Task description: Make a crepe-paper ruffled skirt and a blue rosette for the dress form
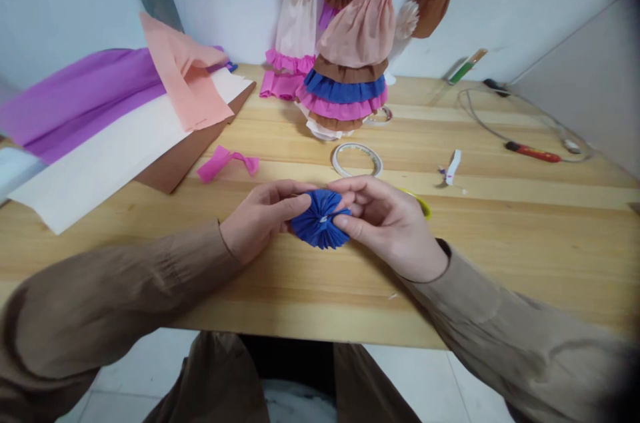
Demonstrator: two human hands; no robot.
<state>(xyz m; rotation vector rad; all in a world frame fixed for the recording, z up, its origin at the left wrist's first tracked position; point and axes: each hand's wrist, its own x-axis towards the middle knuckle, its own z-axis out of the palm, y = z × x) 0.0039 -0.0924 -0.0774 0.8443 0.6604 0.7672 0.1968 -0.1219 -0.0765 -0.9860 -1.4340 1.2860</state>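
Observation:
A round rosette of pleated blue crepe paper [320,231] is held just above the table, with a small pale spot at its centre. My left hand [264,215] pinches its left edge between thumb and fingers. From the other side, my right hand [393,223] grips the right edge, thumb on top, where a gap in the pleats shows. Part of a yellow ring-shaped thing [419,202] peeks out behind my right hand. Just beyond the hands lies a roll of tape [357,160], and a pink paper scrap [228,164] is to the left.
Purple, white, peach and brown paper sheets [115,148] cover the table's left side. A layered paper dress [353,43] stands at the back against the wall. On the right lie a red-handled tool with a cable [533,152], a white strip [453,168] and a green-handled item [466,67].

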